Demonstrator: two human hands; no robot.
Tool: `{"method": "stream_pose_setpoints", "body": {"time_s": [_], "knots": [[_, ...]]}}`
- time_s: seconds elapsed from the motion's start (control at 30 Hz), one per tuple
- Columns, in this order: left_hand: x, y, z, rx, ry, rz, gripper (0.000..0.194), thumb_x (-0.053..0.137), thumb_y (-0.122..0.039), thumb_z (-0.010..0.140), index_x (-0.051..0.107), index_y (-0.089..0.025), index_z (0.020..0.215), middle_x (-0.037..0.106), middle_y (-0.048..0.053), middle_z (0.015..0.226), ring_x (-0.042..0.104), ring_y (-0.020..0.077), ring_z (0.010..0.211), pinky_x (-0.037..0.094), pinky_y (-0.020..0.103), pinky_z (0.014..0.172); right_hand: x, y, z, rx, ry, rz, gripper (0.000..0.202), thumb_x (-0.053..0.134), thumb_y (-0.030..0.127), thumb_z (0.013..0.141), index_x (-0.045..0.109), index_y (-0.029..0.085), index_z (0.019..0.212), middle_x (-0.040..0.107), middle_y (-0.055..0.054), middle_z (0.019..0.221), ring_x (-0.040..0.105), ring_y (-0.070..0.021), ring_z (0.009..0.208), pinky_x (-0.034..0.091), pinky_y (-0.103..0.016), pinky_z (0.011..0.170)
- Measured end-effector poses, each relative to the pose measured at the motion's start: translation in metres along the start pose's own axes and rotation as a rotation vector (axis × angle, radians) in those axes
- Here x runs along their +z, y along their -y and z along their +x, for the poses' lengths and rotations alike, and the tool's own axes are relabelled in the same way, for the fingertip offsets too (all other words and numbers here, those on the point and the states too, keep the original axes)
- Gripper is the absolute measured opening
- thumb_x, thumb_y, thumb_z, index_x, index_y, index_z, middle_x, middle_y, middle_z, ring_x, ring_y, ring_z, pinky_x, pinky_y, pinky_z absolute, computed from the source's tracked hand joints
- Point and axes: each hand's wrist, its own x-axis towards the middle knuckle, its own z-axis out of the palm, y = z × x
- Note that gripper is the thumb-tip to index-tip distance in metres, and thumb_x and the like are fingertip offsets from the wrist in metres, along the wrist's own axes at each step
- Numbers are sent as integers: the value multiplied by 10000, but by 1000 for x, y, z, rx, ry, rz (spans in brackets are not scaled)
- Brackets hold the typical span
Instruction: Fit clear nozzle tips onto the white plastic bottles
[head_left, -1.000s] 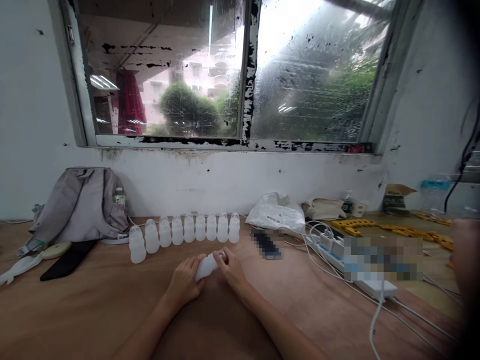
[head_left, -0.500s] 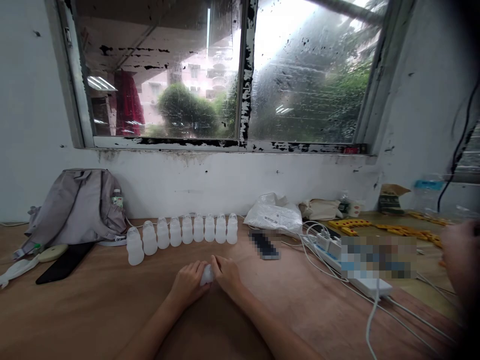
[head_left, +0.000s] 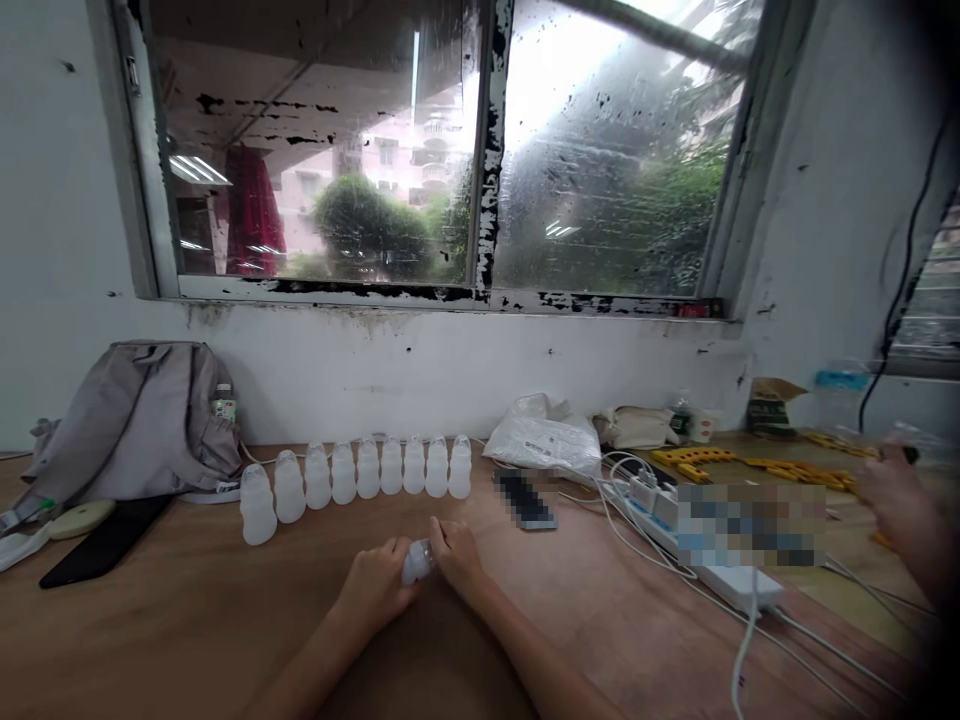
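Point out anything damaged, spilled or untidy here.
The window frame looks damaged: its surface is patchy black and pale, as if paint has peeled. White cords sprawl in untidy loops beside the power strip. I see no spill; the lined-up bottles stand upright, their row curving nearer at the left end.

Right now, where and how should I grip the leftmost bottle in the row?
Probably around its pinched waist: the leftmost bottle stands upright and narrows mid-body. Come from its left, near side; the next bottle stands close on its right.
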Motion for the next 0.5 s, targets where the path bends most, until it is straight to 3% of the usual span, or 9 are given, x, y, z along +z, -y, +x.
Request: {"method": "stream_pose_setpoints", "body": {"time_s": [0.37, 0.5], "knots": [[-14, -13, 2, -84, 79, 56, 217, 448, -293, 738, 525, -170, 899, 622, 80, 893, 613, 255, 784, 442, 329, 652, -3, -3, 7, 18, 20, 73, 474, 319, 289, 841, 477, 181, 407, 509, -25, 415, 396, -105, 406, 196, -256, 440], [-13, -9, 8, -63, 78, 82, 241, 433, -303, 748, 532, -158, 913, 621, 97, 893, 611, 274, 791, 441, 353, 657, -2, 4, 9, 82, 110, 159, 493, 349, 383, 829, 478, 165, 406, 480, -7, 405, 379, -92, 401, 189, -240, 418]]}}
